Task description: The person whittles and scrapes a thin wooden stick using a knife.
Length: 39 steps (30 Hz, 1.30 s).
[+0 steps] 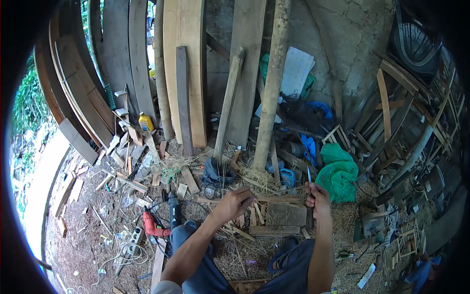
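Note:
My right hand (319, 201) is wrapped round the dark handle of a knife (309, 175), whose narrow blade points up. My left hand (234, 204) is closed in front of me, its fingers curled together; whatever is in them, if anything, is too small to make out. Thin straw-like strands rise just behind it, and I cannot tell whether they touch the hand. Below and between the hands lies a flat wooden block (281, 215) with loose sticks beside it.
A red power drill (154, 226), a dark angle grinder (174, 210) and a white power strip (131, 244) with tangled cords lie at left. A green plastic bag (338, 174) sits right of the knife. Tall planks (191, 73) and a pole (272, 88) stand ahead. Wood scraps litter the ground.

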Tool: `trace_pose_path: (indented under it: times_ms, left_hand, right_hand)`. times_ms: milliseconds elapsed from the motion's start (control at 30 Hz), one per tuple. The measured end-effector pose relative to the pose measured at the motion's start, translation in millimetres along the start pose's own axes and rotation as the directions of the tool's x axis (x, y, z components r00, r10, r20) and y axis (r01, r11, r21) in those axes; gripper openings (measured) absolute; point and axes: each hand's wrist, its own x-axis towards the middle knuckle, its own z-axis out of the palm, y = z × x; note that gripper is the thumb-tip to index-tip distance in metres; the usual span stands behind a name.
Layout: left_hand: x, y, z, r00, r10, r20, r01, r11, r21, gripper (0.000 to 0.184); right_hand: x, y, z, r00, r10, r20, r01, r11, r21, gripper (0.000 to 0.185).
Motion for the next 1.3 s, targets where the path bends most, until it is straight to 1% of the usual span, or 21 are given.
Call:
trace_pose_path:
  times_ms: [67,133,267,433,467,533,600,633,700,733,767,800,867,933,967,1000,1067,1100,1167,1233,1300]
  left_hand:
    - [-1,2,2,1.000,0.023,-0.012,-0.023,1.000,0.008,0.006]
    - [-2,5,2,0.999,-0.045,0.021,0.045,0.999,0.014,0.007]
    - [0,6,6,0.999,-0.036,0.023,0.036,0.999,-0.003,0.007]
    - [3,3,6,1.000,-0.005,0.018,0.006,0.999,-0.038,0.007]
    - [2,1,3,0.999,-0.002,0.042,0.005,0.998,-0.057,0.007]
    - [5,5,-5,0.999,-0.032,0.009,0.032,0.999,-0.006,0.005]
    - [6,4,-2,0.999,-0.045,0.016,0.045,0.999,-0.028,0.004]
    - [6,4,-2,0.998,-0.070,-0.001,0.070,0.997,-0.030,0.004]
    - [6,8,-8,0.997,-0.080,0.006,0.080,0.996,-0.038,0.005]
    - [7,9,-11,0.997,-0.082,-0.002,0.082,0.996,-0.042,0.005]
    - [6,7,-7,1.000,-0.019,0.017,0.018,1.000,0.024,0.005]
    - [8,7,-7,1.000,-0.019,0.013,0.018,1.000,0.026,0.005]
    - [8,8,-4,0.998,-0.054,0.011,0.054,0.998,-0.010,0.005]
    - [9,9,-3,0.998,-0.054,0.010,0.054,0.998,-0.016,0.005]
    - [10,10,-3,0.998,-0.059,0.005,0.059,0.998,-0.024,0.005]
    - [9,11,-4,0.998,-0.062,0.016,0.062,0.998,-0.022,0.005]
    - [7,13,-7,0.988,-0.142,0.065,0.144,0.990,-0.014,0.004]
    - [8,11,-7,0.989,-0.136,0.065,0.137,0.991,-0.012,0.004]
    - [7,7,-2,0.998,-0.064,0.007,0.064,0.998,-0.027,0.005]
    - [6,6,-7,0.996,-0.087,0.009,0.087,0.996,-0.024,0.005]
    - [5,4,-13,0.993,-0.120,-0.002,0.120,0.993,-0.012,0.005]
  right_hand:
    - [1,-3,-1,1.000,-0.004,-0.010,0.004,1.000,-0.012,0.025]
    - [-1,-4,-1,0.997,-0.019,-0.072,0.018,1.000,-0.008,0.024]
    - [2,-2,-2,0.995,-0.019,-0.101,0.022,1.000,0.019,0.024]
    - [7,-3,-2,0.991,-0.023,-0.131,0.016,0.998,-0.054,0.023]
    - [7,3,0,0.992,-0.021,-0.122,0.015,0.999,-0.050,0.022]
    - [0,14,12,0.989,-0.025,-0.145,0.018,0.999,-0.050,0.021]
    - [-6,22,26,0.999,0.002,0.039,0.000,0.998,-0.066,0.026]
    - [-3,17,22,1.000,0.004,0.023,-0.003,0.998,-0.059,0.026]
    - [3,9,16,0.992,-0.022,-0.127,0.022,1.000,-0.004,0.026]
    - [2,5,14,0.991,-0.015,-0.131,0.015,1.000,0.003,0.026]
    - [1,-2,13,0.994,-0.037,-0.105,0.035,0.999,-0.022,0.022]
    - [3,-6,12,0.995,-0.062,-0.073,0.058,0.997,-0.053,0.019]
    - [0,8,12,0.997,-0.049,-0.066,0.047,0.998,-0.037,0.020]
    - [-9,16,35,0.999,0.041,0.023,-0.038,0.994,-0.105,0.020]
    - [-10,16,40,0.999,0.037,-0.034,-0.040,0.994,-0.098,0.021]
    - [-4,11,31,0.998,0.042,-0.040,-0.046,0.995,-0.089,0.021]
    - [14,-5,5,0.991,-0.087,-0.105,0.086,0.996,-0.018,0.022]
    - [15,-5,7,0.989,-0.099,-0.107,0.098,0.995,-0.020,0.022]
    - [12,-2,7,0.992,-0.091,-0.088,0.089,0.996,-0.026,0.021]
    - [9,3,6,0.994,-0.074,-0.082,0.074,0.997,-0.007,0.020]
    - [13,2,-1,0.977,-0.074,-0.198,0.072,0.997,-0.015,0.019]
